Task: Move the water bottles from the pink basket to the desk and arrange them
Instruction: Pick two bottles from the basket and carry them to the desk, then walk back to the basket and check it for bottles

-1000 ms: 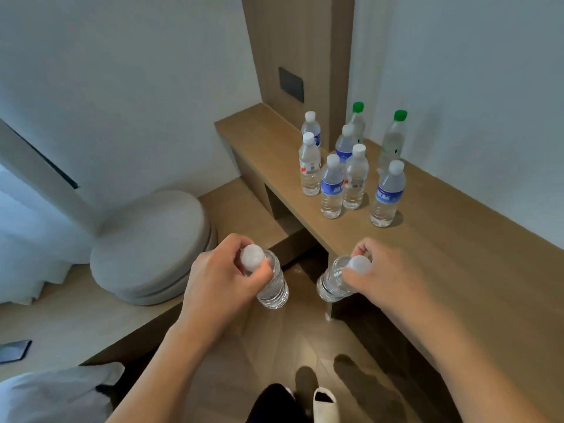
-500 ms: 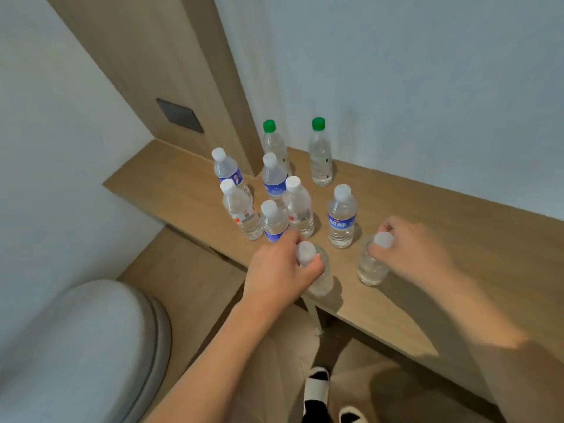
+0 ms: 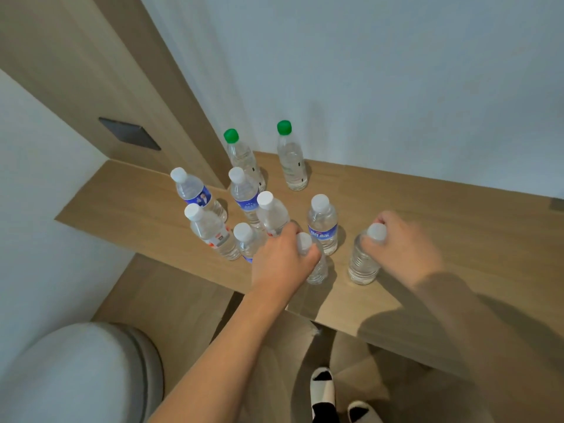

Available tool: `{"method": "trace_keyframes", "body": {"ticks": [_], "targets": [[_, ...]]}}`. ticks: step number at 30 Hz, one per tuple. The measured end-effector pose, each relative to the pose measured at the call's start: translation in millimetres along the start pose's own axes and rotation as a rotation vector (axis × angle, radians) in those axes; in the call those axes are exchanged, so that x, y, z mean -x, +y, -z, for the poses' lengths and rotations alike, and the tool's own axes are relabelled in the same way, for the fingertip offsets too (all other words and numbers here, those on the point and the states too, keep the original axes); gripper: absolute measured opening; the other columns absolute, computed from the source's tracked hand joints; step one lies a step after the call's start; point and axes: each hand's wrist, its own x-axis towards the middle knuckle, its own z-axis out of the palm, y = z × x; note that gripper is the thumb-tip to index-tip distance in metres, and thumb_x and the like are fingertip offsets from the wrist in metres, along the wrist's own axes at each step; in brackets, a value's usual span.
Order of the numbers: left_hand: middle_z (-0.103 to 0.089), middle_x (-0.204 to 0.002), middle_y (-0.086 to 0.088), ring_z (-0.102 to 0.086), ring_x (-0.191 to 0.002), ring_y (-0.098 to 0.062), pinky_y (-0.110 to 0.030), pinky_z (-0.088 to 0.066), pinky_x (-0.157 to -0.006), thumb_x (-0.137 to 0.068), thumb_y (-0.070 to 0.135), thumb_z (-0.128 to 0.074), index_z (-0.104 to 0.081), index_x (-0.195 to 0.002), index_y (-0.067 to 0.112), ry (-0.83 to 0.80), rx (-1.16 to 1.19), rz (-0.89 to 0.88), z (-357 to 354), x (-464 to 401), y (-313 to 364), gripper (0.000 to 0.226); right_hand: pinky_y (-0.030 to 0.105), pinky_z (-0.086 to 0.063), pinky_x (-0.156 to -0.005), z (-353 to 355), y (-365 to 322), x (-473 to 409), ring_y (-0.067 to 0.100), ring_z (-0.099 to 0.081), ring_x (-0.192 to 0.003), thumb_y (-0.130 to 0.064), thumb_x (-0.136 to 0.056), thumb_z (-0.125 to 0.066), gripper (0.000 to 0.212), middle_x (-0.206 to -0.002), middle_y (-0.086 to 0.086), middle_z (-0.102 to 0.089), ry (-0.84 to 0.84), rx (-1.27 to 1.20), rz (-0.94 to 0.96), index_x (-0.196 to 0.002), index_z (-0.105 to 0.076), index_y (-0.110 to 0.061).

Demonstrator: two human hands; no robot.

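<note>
Gripping two upright bottles at the desk's [image 3: 427,215] near edge: left hand [image 3: 282,259] curled round the left bottle's [image 3: 317,270] neck, right hand [image 3: 399,245] pinching the right bottle's [image 3: 363,264] cap. Eight more bottles [image 3: 322,224] stand farther back.

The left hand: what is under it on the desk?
Under the left hand stands a clear water bottle, upright on the desk; its white cap shows between the fingers. The hand covers its shoulder and a blue-labelled bottle behind.
</note>
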Motion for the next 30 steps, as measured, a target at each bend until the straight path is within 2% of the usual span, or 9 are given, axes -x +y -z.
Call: {"method": "trace_keyframes", "body": {"ticks": [4,7,10,13,16,18,22,26,30], "targets": [[-0.064,-0.085,-0.003,-0.061,-0.077,-0.029,-0.037,-0.049,-0.061,-0.086,0.045,-0.053,-0.049,-0.103,0.021,-0.044,-0.116,-0.050,3.4,-1.6,6.7,0.029,0.036,-0.047,-0.065,1.8,1.2,7.7,0.027,-0.058,-0.077,-0.051,-0.083,-0.057,0.028,-0.084,0.001,-0.061,-0.008,0.007,-0.019,-0.094,-0.047,-0.028],[-0.064,-0.087,-0.003,-0.062,-0.078,-0.029,-0.035,-0.044,-0.059,-0.088,0.046,-0.054,-0.048,-0.106,0.020,-0.037,-0.140,-0.086,7.6,2.4,10.3,0.032,0.035,-0.045,-0.064,5.0,1.1,15.6,0.029,-0.058,-0.078,-0.055,-0.083,-0.057,0.033,-0.086,0.003,-0.060,-0.012,0.017,-0.019,-0.097,-0.047,-0.027],[-0.062,-0.091,-0.001,-0.062,-0.080,-0.025,-0.033,-0.040,-0.058,-0.089,0.044,-0.055,-0.049,-0.110,0.020,0.003,-0.102,-0.146,11.7,11.4,11.7,0.032,0.038,-0.051,-0.070,9.1,1.9,25.8,0.030,-0.063,-0.080,-0.054,-0.084,-0.055,0.037,-0.091,0.005,-0.064,-0.038,0.044,-0.033,-0.107,-0.049,-0.024],[-0.059,-0.107,-0.002,-0.060,-0.090,-0.024,-0.032,-0.038,-0.063,-0.091,0.041,-0.055,-0.050,-0.116,0.018,0.004,-0.107,-0.207,12.4,17.8,11.8,0.035,0.044,-0.054,-0.075,12.3,5.0,37.9,0.028,-0.066,-0.084,-0.050,-0.085,-0.055,0.044,-0.094,0.004,-0.067,-0.010,0.023,-0.055,-0.119,-0.051,-0.024],[-0.053,-0.116,-0.003,-0.057,-0.096,-0.024,-0.030,-0.037,-0.067,-0.092,0.041,-0.055,-0.049,-0.126,0.016,0.012,-0.137,-0.241,11.3,21.1,12.1,0.043,0.040,-0.054,-0.075,11.7,9.7,53.3,0.019,-0.065,-0.084,-0.050,-0.087,-0.056,0.050,-0.097,-0.004,-0.066,0.057,-0.018,-0.053,-0.130,-0.048,-0.026],[-0.050,-0.117,-0.005,-0.056,-0.097,-0.024,-0.029,-0.037,-0.069,-0.092,0.041,-0.057,-0.048,-0.128,0.014,0.030,-0.144,-0.250,11.9,22.6,11.8,0.046,0.036,-0.052,-0.077,9.9,12.2,64.9,0.016,-0.063,-0.091,-0.048,-0.089,-0.058,0.053,-0.107,-0.005,-0.066,0.115,-0.039,-0.047,-0.134,-0.046,-0.024],[-0.051,-0.114,-0.009,-0.054,-0.097,-0.026,-0.030,-0.039,-0.072,-0.091,0.036,-0.059,-0.052,-0.124,0.009,0.107,-0.130,-0.292,15.4,22.2,14.7,0.044,0.039,-0.047,-0.096,6.0,14.7,84.9,0.019,-0.056,-0.117,-0.041,-0.092,-0.057,0.055,-0.134,0.000,-0.055,0.182,-0.059,-0.037,-0.141,-0.042,-0.022],[-0.058,-0.114,-0.014,-0.056,-0.100,-0.029,-0.039,-0.046,-0.083,-0.089,0.025,-0.061,-0.059,-0.118,0.003,0.248,-0.096,-0.484,15.1,27.7,26.1,0.037,0.034,-0.039,-0.100,8.7,20.0,110.7,0.016,-0.049,-0.126,-0.041,-0.094,-0.054,0.053,-0.142,-0.005,-0.048,0.284,-0.096,-0.034,-0.142,-0.039,-0.026],[-0.058,-0.120,-0.014,-0.055,-0.107,-0.029,-0.042,-0.045,-0.093,-0.090,0.022,-0.058,-0.058,-0.120,0.004,0.237,-0.047,-0.688,1.2,44.9,52.5,0.035,0.033,-0.037,-0.104,20.7,39.7,142.2,0.011,-0.044,-0.131,-0.042,-0.095,-0.053,0.054,-0.146,-0.010,-0.043,0.351,-0.120,-0.095,-0.144,-0.035,-0.032]]}}
